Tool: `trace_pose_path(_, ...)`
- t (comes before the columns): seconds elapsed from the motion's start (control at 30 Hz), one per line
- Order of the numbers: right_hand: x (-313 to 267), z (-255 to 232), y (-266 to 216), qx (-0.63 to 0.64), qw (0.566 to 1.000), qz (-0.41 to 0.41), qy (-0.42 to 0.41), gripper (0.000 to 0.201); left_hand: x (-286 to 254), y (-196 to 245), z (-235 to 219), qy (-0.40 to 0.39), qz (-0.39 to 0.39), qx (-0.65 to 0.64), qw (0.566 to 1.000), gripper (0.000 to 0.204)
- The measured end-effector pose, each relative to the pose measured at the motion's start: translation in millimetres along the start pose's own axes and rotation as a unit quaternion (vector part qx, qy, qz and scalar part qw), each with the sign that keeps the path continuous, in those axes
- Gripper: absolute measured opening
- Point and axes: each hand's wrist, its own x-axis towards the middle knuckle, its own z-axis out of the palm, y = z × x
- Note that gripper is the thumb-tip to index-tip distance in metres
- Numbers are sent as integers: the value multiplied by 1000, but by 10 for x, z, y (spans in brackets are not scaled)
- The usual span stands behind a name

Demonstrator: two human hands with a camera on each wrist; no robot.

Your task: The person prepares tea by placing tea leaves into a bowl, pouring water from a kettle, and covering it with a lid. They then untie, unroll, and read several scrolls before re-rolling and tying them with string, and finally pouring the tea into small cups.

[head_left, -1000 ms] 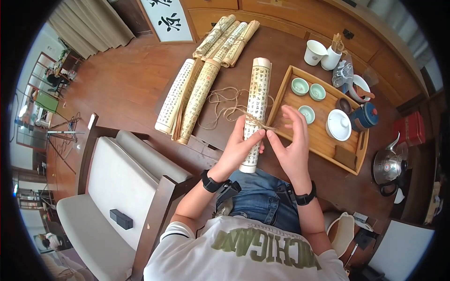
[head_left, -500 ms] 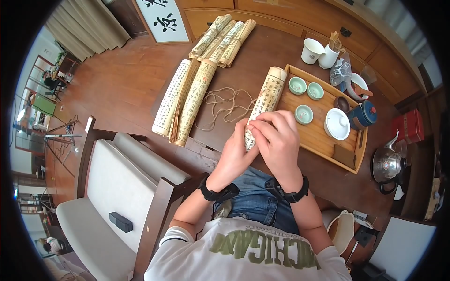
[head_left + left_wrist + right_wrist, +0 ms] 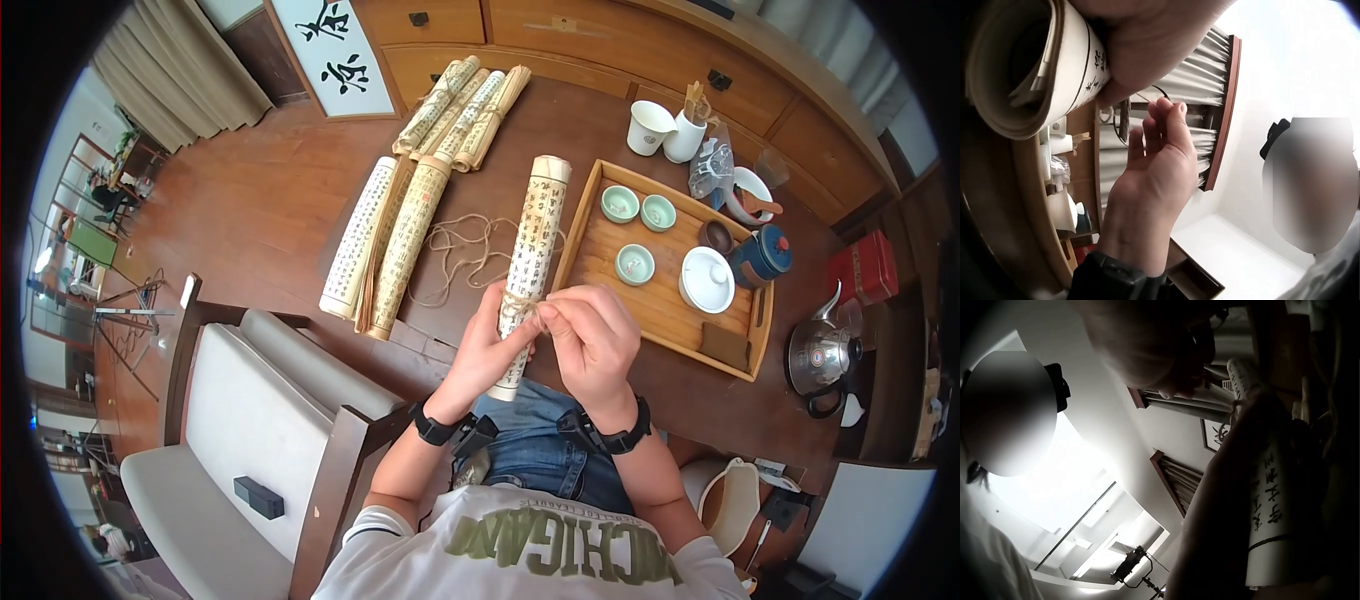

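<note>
A rolled paper scroll (image 3: 535, 215) covered with handwritten characters stands tilted away from the person's lap, over the table's near edge. The left hand (image 3: 478, 350) grips its lower part, thumb lying across the front. Twine (image 3: 518, 303) is wound round the scroll just above that thumb. With thumb and forefinger the right hand (image 3: 592, 345) pinches the twine at the scroll's right side, close to the left thumb tip. In the left wrist view the scroll's open end (image 3: 1013, 69) shows layered paper inside. The right wrist view is dark, with the scroll (image 3: 1269, 519) along its right side.
Loose twine (image 3: 465, 250) lies left of the held scroll. Beyond it are two more scrolls (image 3: 410, 245) and a tied stack of rolls (image 3: 465, 115). On the right, a wooden tray (image 3: 590, 195) bears green cups and a white lidded bowl (image 3: 706, 280). A kettle (image 3: 822, 350) stands farther right.
The right hand, spread beside the twine at first, came over the scroll and now pinches the twine at its right side. The scroll leaned right, then swung back left.
</note>
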Motion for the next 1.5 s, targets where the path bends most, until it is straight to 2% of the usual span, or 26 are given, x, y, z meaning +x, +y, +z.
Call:
trace_pose_path(0.13,-22,-47,65,73,997,4,-16,17,-17,58,45,-27,-13,-86,996,42)
trace_pose_path(0.23,46,-80,-41,102,991,78,-21,31,6,100,48,-41,-26,-176,983,33)
trace_pose_path(0.33,-25,-51,60,103,989,102,-17,42,21,41,1,-73,-25,-282,956,31)
trace_pose_path(0.37,-54,-44,89,93,990,109,-19,37,33,25,-12,-80,-31,-280,956,30)
trace_pose_path(0.6,-151,-8,149,54,989,132,-30,31,96,-35,9,-87,-26,-313,945,32)
trace_pose_path(0.8,-187,1,179,48,980,192,-30,29,112,-39,13,-90,-6,-297,951,36)
trace_pose_path(1.1,-189,-56,128,-11,991,126,-49,18,14,30,136,-59,6,-253,966,39)
trace_pose_path(1.2,-203,-63,49,63,982,173,-36,14,3,46,142,-58,6,-243,968,37)
trace_pose_path(1.4,-207,-58,3,70,978,193,-34,12,-23,34,162,-54,10,-237,970,34)
trace_pose_path(1.5,-183,-63,-23,107,969,220,-34,12,-9,-38,150,-47,19,-210,976,40)
